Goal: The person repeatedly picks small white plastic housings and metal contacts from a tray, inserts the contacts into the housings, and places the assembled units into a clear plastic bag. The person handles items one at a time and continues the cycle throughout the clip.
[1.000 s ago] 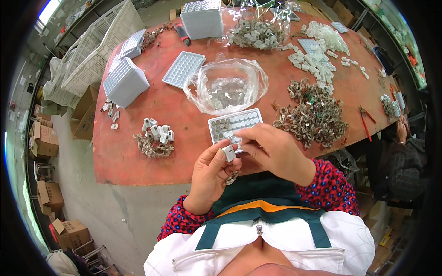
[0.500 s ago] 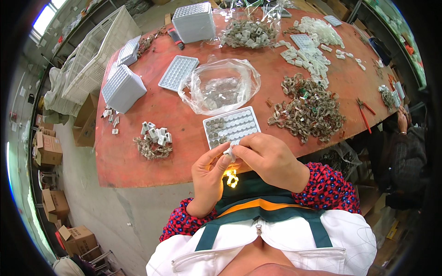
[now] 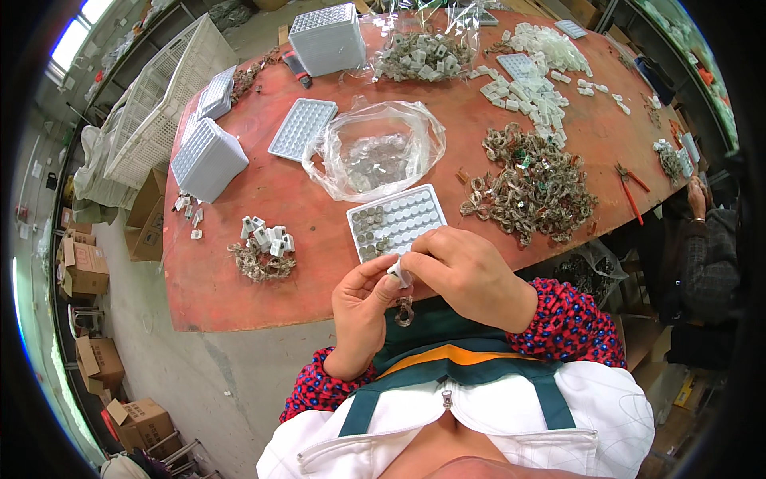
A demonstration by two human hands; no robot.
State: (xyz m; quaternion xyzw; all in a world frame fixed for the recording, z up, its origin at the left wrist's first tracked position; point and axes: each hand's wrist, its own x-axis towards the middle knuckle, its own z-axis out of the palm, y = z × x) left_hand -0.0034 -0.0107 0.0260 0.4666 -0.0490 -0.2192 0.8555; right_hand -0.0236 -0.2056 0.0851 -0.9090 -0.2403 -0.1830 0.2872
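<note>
Table-edge: part (image 3: 396,271) betw. fingertips (image 3: 411,263), seemingly.

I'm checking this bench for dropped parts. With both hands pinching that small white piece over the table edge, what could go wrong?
1. The left hand and right hand hold the small white piece off the table's near edge; a slip would likely drop it to the floor.
2. A wire coil dangles under it and could snag.
3. The compartment tray lies close to the edge, so a knuckle might nudge it.

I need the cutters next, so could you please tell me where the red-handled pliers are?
In the head view, the red-handled pliers lie on the red table near its right edge, right of the big pile of wire coils.
</note>
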